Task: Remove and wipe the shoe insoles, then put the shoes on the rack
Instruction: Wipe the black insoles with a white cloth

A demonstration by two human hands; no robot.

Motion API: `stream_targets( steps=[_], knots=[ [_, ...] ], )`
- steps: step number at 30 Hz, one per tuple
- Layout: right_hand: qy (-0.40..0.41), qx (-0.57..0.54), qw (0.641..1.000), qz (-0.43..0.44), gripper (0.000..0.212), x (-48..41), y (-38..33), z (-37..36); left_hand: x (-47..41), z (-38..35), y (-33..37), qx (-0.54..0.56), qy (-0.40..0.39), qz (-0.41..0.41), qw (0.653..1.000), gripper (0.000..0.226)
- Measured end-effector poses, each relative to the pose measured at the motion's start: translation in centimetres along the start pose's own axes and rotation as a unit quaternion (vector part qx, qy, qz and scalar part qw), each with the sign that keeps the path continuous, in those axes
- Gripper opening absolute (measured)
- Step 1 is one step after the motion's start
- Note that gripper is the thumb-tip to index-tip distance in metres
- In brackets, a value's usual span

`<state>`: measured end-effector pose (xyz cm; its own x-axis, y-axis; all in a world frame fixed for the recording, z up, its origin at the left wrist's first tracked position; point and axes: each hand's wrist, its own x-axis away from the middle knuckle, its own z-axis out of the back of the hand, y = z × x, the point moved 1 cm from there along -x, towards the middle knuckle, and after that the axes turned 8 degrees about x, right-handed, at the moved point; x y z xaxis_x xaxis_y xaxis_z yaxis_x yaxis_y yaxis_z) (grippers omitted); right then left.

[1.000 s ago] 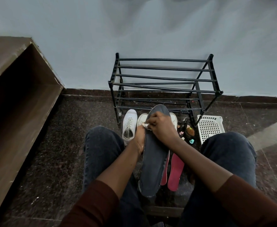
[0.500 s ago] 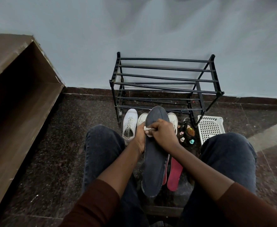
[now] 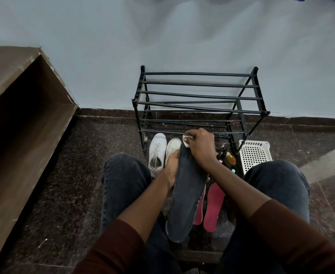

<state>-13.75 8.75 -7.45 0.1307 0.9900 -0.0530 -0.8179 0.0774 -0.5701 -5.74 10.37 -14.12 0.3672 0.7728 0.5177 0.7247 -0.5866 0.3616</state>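
**Wiping hand reaches the toe of the dark insole**

Since half a second ago the right hand (image 3: 201,148) has slid up the dark grey insole (image 3: 186,192) and now sits at its toe end, fingers curled round a small white cloth (image 3: 187,140) pressed against the tip. The left hand (image 3: 171,169) grips the insole along its left edge, with fingertips showing past the right edge; the insole is held lengthwise between the person's knees, heel toward the camera.

Two pink insoles (image 3: 214,206) lie side by side on the dark speckled floor (image 3: 67,175) under and just right of the held insole, the left one mostly hidden behind it. A pair of white lace-up sneakers (image 3: 157,153) stands on the floor in front of the black shoe rack (image 3: 200,99), toes toward it; the right sneaker is partly covered by the left hand. The rack stands against the pale wall, nothing on its bars. A white perforated plastic basket (image 3: 254,155) sits by the rack's right leg, and small colourful objects (image 3: 229,158), too unclear to identify, lie between it and the hands. A brown wooden cabinet (image 3: 24,125) stands to the left.
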Motion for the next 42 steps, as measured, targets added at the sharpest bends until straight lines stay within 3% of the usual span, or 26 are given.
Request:
stream_targets(
  steps=[2, 4, 6, 8, 13, 18, 20, 24, 29, 32, 37, 42],
  knots=[
    [-0.034, 0.022, 0.999, 0.027, 0.017, 0.8, 0.0, 0.0, 1.5, -0.9, 0.4, -0.004, 0.031, 0.003, 1.000, 0.016],
    [-0.094, 0.015, 0.995, 0.043, 0.014, 1.8, -0.1, 0.0, 1.7, -0.8, 0.5, -0.052, 0.076, -0.005, 0.996, 0.037],
    [-0.143, 0.023, 0.988, 0.053, 0.014, 2.7, -0.2, 0.2, 1.7, -0.9, 0.6, -0.050, 0.066, 0.013, 0.996, 0.061],
    [-0.164, 0.023, 0.985, 0.053, 0.015, 3.0, 0.1, 0.3, 1.1, -0.3, 0.5, -0.037, 0.072, 0.013, 0.997, 0.068],
    [-0.118, 0.004, 0.993, 0.022, 0.013, 1.7, 0.4, 0.5, 0.1, 0.0, 0.2, -0.013, 0.030, 0.028, 0.999, 0.067],
    [-0.036, 0.034, 0.999, 0.015, 0.014, -1.0, 0.2, 0.5, 0.1, 0.2, 0.3, 0.006, 0.017, 0.012, 1.000, 0.040],
    [-0.029, 0.050, 0.998, 0.026, 0.015, -1.4, 0.0, 0.4, 0.1, 0.3, 0.3, -0.009, 0.029, 0.010, 0.999, 0.043],
    [-0.089, 0.070, 0.992, 0.047, 0.014, -0.2, -0.4, 0.4, 0.1, 0.8, 0.4, 0.004, 0.013, 0.018, 1.000, 0.070],
    [-0.185, 0.094, 0.976, 0.064, 0.011, 2.5, 0.0, 0.4, -0.4, 1.3, 0.6, -0.042, 0.011, 0.012, 0.999, 0.080],
    [-0.162, 0.088, 0.981, 0.056, 0.010, 2.2, 0.2, 0.5, 0.0, 1.0, 0.5, -0.049, -0.015, 0.033, 0.998, 0.075],
    [-0.047, 0.120, 0.989, 0.072, 0.019, -0.2, 0.0, 0.5, 0.1, 1.0, 0.7, -0.028, -0.045, 0.005, 0.999, 0.062],
    [-0.015, 0.094, 0.993, 0.072, 0.018, -1.2, 0.0, 0.3, 0.1, 1.0, 0.8, -0.019, -0.060, -0.012, 0.998, 0.067]
  ],
)
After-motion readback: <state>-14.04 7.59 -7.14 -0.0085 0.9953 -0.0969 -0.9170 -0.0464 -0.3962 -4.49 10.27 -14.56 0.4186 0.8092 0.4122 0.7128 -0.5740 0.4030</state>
